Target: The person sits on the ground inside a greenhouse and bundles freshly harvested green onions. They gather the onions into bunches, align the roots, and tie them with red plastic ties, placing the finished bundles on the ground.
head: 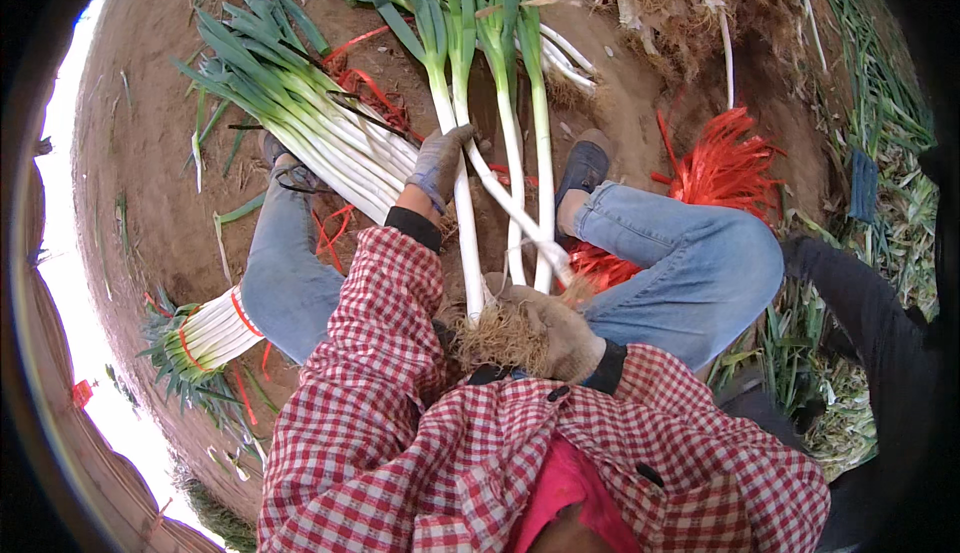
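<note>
My left hand [439,167], in a work glove, grips the white shanks of leeks or large green onions [463,215] just below their green leaves. Near my lap, my gloved right hand [562,332] closes around the root ends of several stalks. Their brown roots [499,339] hang between this hand and my checked jacket; the fingers are partly hidden. One stalk [517,212] slants across the others towards the lower right. Left of my left hand lies a pile of trimmed white stalks [337,148] with green tops, black ties beneath or across it.
A bundle bound with red bands [221,328] lies beside my left knee. Red plastic strips [720,167] are heaped beyond my right leg. Unclean stalks with tangled roots [675,20] lie at the upper right. Leaf scraps [900,245] cover ground at far right, near a dark-clothed limb [862,305].
</note>
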